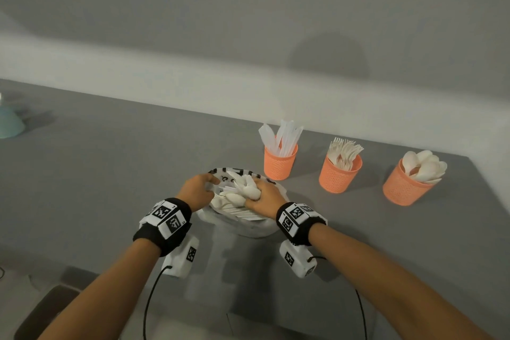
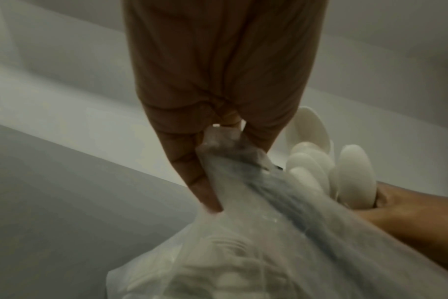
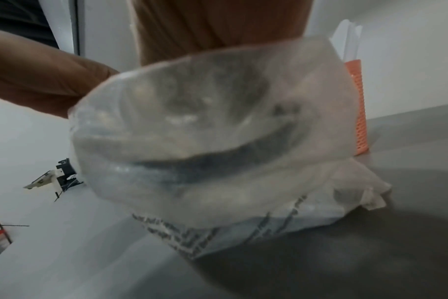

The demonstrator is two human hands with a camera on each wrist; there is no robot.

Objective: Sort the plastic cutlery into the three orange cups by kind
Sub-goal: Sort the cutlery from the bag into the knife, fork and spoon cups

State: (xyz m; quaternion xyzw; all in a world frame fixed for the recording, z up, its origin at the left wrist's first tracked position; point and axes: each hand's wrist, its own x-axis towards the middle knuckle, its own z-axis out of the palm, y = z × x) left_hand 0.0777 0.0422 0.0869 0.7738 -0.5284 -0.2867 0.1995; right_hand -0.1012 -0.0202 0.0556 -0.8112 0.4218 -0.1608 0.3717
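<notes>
The left hand (image 1: 197, 189) pinched the plastic bag's (image 1: 248, 229) rim open; the right hand (image 1: 265, 196) gripped a bunch of white spoons (image 1: 248, 189), bowls pointing away, the spoon cup (image 1: 405, 188) farthest right.

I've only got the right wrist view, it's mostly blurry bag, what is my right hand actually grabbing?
Observer: The right hand grips a bunch of white spoons at the mouth of the plastic bag.
Operator: What's the left hand doing?
Observer: The left hand pinches the bag's edge, holding it open.
Operator: I see just one orange cup. Where do spoons go?
Observer: Three stand in a row; the spoon cup is rightmost, after the knife cup and the fork cup.
</notes>
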